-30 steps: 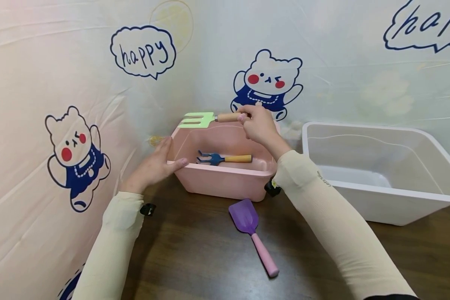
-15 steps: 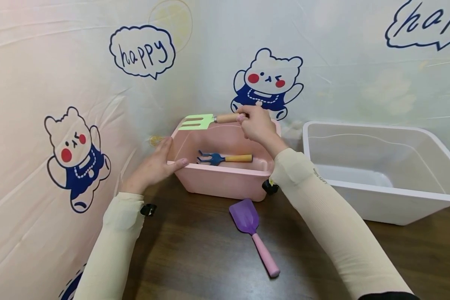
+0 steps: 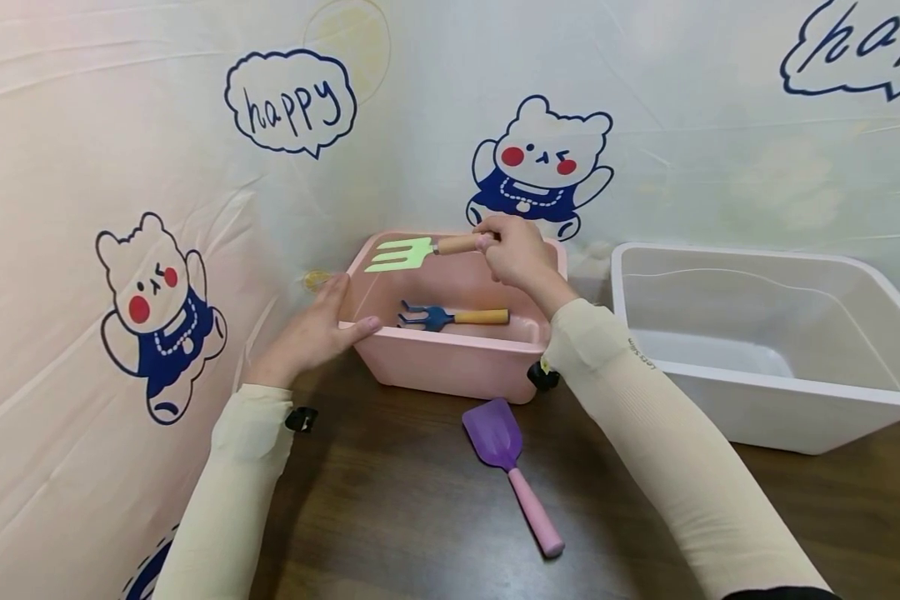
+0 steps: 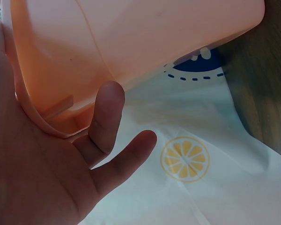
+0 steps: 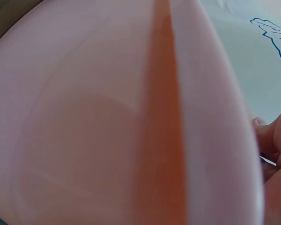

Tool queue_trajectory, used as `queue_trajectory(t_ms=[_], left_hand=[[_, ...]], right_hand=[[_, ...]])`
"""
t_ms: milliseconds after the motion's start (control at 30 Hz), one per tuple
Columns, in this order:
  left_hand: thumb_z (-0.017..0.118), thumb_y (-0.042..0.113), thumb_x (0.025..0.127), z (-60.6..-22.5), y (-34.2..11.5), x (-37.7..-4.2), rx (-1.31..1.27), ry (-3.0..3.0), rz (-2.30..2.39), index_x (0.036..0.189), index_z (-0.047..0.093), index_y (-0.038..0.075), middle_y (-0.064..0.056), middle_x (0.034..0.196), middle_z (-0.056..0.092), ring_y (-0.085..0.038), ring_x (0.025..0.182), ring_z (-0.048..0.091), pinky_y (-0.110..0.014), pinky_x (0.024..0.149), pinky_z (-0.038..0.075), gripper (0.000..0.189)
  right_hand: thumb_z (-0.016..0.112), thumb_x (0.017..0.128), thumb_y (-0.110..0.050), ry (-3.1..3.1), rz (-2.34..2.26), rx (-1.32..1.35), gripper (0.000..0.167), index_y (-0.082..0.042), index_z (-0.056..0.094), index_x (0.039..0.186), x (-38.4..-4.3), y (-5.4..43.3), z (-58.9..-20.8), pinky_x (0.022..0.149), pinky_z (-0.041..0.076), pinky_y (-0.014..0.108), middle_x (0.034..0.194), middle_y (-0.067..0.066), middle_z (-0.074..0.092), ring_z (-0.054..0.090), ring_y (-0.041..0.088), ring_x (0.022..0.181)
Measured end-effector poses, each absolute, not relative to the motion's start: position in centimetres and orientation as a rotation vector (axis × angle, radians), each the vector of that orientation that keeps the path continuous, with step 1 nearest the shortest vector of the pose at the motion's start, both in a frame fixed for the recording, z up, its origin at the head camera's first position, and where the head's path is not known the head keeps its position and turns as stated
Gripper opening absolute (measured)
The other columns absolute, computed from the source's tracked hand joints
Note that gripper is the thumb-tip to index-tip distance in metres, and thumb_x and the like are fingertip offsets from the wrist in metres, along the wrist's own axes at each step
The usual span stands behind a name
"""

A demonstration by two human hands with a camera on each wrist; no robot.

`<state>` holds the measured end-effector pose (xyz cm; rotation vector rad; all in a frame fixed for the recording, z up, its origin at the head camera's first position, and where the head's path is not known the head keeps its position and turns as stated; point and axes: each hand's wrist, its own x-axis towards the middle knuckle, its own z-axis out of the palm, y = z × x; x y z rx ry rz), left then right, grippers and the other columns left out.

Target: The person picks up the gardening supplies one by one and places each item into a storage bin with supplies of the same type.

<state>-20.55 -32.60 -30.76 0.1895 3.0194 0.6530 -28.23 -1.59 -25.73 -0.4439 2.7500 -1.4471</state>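
Note:
My right hand [image 3: 521, 254] grips the wooden handle of a light green three-pronged hand fork [image 3: 405, 254], held level over the pink bin [image 3: 450, 367]. The prongs point left, inside the bin's outline in the head view. With thumb and fingers spread, my left hand [image 3: 307, 337] rests at the bin's left front corner, thumb over the front rim. Two of its fingers [image 4: 110, 110] stand loose outside the bin wall in the left wrist view. On the bin floor lies a blue hand cultivator [image 3: 431, 317] with a yellow wooden handle. The bin's wall fills most of the right wrist view.
A purple shovel [image 3: 495, 433] with a pink handle lies on the dark wooden table [image 3: 390, 500] in front of the bin. To the right stands a larger light grey bin [image 3: 757, 408]. A printed curtain [image 3: 420, 125] hangs close behind and to the left.
The green hand fork has come down a little, from the bin's back rim into its outline, its prongs tilting lower. My left hand keeps its place on the corner.

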Motion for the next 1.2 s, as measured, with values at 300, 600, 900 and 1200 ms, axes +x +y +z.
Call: queue_trajectory(t_ms=[300, 600, 900, 1200], left_hand=[[0.049, 0.076, 0.091, -30.8, -32.5, -20.6, 0.195, 3.015, 0.648, 0.162, -0.006, 0.013, -0.013, 0.168, -0.002, -0.045, 0.149, 0.012, -0.062, 0.116, 0.017, 0.11], [0.051, 0.072, 0.093, -30.6, -32.5, -20.5, 0.2, 2.997, 0.649, 0.162, -0.005, 0.012, -0.011, 0.168, -0.005, -0.044, 0.15, 0.009, -0.062, 0.116, 0.014, 0.108], [0.052, 0.072, 0.093, -30.6, -32.2, -20.7, 0.207, 2.972, 0.679, 0.162, -0.008, 0.013, -0.011, 0.168, -0.007, -0.044, 0.15, 0.008, -0.063, 0.116, 0.014, 0.108], [0.053, 0.069, 0.094, -30.8, -32.5, -20.6, 0.217, 2.987, 0.694, 0.162, -0.007, 0.011, -0.011, 0.168, -0.006, -0.042, 0.151, 0.005, -0.06, 0.117, 0.013, 0.108]], right_hand=[[0.056, 0.106, -0.021, 2.641, -1.356, -0.512, 0.039, -0.015, 0.054, 0.144, -28.5, -1.4, -25.9, 0.085, 0.055, 0.043, 0.133, 0.013, 0.058, 0.064, 0.031, 0.099], [0.062, 0.098, -0.047, 2.623, -1.175, -0.664, 0.087, -0.025, 0.01, 0.164, -28.9, -0.3, -26.4, 0.117, 0.016, 0.058, 0.168, 0.001, 0.014, 0.011, 0.027, 0.153], [0.06, 0.099, -0.05, 2.748, -1.097, -0.69, 0.072, -0.026, 0.031, 0.16, -28.1, 1.0, -25.7, 0.116, 0.021, 0.06, 0.165, 0.002, 0.025, 0.017, 0.026, 0.152], [0.061, 0.101, -0.035, 2.728, -1.181, -0.746, 0.051, -0.014, 0.054, 0.147, -25.6, 3.9, -24.9, 0.098, 0.05, 0.049, 0.14, 0.012, 0.057, 0.058, 0.032, 0.121]])
